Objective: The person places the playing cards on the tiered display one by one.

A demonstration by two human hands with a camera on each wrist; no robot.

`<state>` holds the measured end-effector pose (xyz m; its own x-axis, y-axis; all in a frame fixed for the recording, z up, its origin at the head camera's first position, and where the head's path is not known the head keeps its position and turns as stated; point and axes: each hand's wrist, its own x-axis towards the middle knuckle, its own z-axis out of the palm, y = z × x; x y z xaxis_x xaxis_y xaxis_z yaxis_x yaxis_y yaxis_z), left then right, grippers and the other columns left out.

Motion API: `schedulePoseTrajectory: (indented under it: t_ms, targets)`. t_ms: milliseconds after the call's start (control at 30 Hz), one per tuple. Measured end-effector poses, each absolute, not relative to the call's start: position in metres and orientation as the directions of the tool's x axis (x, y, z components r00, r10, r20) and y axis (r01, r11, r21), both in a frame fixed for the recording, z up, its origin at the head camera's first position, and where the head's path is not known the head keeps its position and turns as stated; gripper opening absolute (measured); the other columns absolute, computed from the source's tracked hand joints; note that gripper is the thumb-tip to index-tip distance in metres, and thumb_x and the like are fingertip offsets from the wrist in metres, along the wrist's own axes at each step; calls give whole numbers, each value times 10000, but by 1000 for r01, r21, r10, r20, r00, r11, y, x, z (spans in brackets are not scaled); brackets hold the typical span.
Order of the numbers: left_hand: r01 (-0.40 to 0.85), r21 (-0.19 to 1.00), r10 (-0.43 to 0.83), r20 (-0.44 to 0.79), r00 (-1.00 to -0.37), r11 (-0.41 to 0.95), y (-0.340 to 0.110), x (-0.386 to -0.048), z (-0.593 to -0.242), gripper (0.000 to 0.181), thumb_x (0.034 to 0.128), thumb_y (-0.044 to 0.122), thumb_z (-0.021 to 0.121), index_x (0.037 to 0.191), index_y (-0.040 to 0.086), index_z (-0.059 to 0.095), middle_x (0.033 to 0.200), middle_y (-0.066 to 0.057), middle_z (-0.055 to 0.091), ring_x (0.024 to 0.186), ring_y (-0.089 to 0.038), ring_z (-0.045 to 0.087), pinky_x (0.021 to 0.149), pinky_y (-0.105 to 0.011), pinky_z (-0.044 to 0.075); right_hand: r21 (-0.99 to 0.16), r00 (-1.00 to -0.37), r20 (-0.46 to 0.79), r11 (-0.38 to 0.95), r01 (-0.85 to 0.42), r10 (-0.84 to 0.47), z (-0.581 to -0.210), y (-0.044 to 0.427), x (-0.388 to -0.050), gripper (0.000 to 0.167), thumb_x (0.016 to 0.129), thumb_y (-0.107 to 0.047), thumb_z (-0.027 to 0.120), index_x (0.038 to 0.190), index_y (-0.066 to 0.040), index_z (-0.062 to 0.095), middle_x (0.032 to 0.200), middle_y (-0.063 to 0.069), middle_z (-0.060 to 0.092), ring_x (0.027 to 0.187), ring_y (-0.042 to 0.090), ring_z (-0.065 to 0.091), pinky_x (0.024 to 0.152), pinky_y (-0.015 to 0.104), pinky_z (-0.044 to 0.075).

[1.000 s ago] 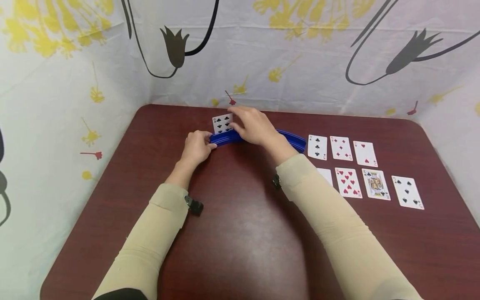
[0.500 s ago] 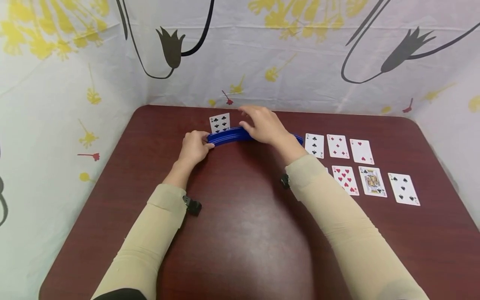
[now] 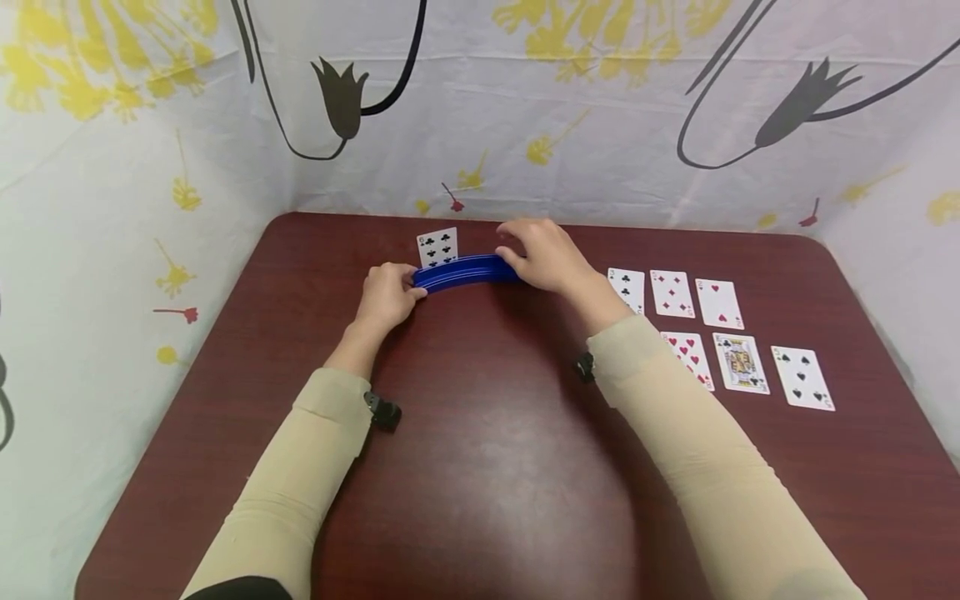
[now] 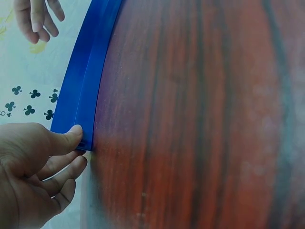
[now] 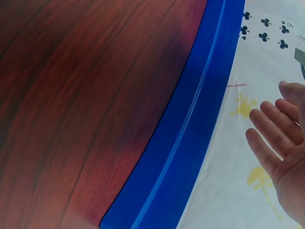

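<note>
A curved blue card holder (image 3: 465, 271) stands near the far edge of the table, with a six of clubs (image 3: 437, 244) upright in its left part. My left hand (image 3: 386, 296) pinches the holder's left end, thumb on the front, as the left wrist view shows at the blue end (image 4: 81, 114). Over the right part of the holder hovers my right hand (image 3: 551, 257). In the right wrist view, that hand (image 5: 290, 181) has its fingers spread and loosely bent, with nothing in them. From the head, it hides the holder's right end.
Face-up cards lie in two rows at the right: a three of clubs (image 3: 626, 287), a five of diamonds (image 3: 672, 293), a two of hearts (image 3: 719, 302), a hearts card (image 3: 690, 358), a king of clubs (image 3: 741, 363) and a five of spades (image 3: 803, 377). A patterned cloth (image 3: 480, 100) hangs behind the table.
My right hand has moved right along the holder, away from the six of clubs, which stays standing. My left hand keeps its pinch on the left end.
</note>
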<state>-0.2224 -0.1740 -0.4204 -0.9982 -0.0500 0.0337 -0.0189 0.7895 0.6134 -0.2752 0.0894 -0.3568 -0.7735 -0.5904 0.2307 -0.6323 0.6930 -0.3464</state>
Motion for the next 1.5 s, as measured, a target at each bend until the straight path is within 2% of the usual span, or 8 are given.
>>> schedulePoseTrajectory:
  t_ms: [1033,1500]
  targets:
    - [-43,617,-67,16,-998,786,-171,-222,-419,419,937,156,751,1309,-19,665,1144,-202,714,1041,-297,683,932,-439,543,-327,-764,326,692,-643,-556,-358,139,-266,294,951,-130,711,1207,14,701,1166,181,715,1121,357,657,991,508,472]
    - [-52,614,-69,3,-998,787,-170,-221,-417,427,944,158,742,1320,-24,653,1163,-207,710,1068,-306,680,944,-438,539,-329,-787,322,717,-614,-526,-358,164,-261,299,936,-120,721,1198,23,698,1150,194,716,1074,371,667,957,523,479]
